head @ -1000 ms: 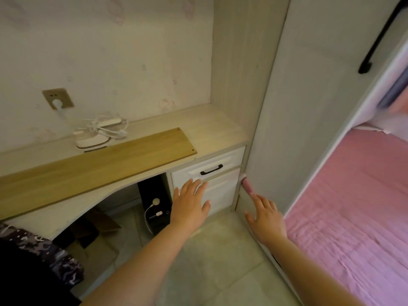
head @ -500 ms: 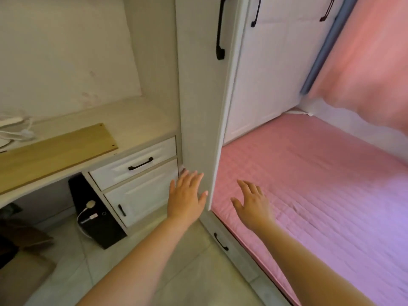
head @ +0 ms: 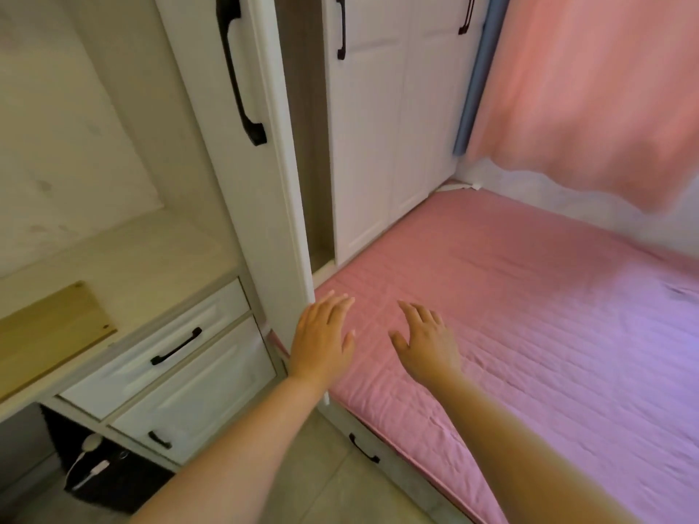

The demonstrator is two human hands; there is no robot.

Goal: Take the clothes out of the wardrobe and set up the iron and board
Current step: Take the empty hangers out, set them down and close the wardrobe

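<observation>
Now we have swung from the desk at nine o'clock toward the wardrobe door, ajar at twelve, clothes unseen inside, our left hand and right hand both relaxed, holding nothing.

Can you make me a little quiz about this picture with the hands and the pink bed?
1. True or false: the left hand holds an iron.
2. What colour is the bed cover?
3. The open wardrobe door has a handle that is: A black, B gold, C red.

Key: 1 false, both the left hand and the right hand are open and hold nothing. 2 pink. 3 A.
</observation>
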